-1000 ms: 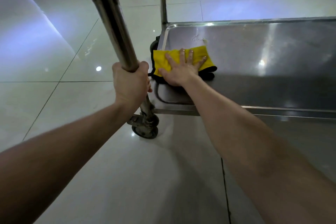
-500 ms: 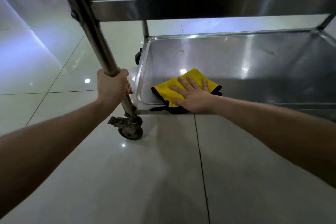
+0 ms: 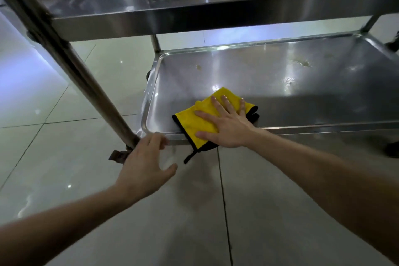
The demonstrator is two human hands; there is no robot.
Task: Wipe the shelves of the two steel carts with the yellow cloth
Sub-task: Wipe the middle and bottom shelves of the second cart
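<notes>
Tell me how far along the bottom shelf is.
Early. The near-left corner of the lower shelf looks clean. The right hand presses the yellow cloth flat at the front rim; the left hand hovers open by the post. Left: yellowish stains at the back; the upper shelf cannot be judged.

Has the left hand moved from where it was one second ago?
Yes. The left hand let go of the cart post and dropped to its foot.

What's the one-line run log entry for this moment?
step: wiping bottom shelf | right hand: flat on yellow cloth at front edge | left hand: open, near base of cart post | stains: visible toward shelf back
</notes>
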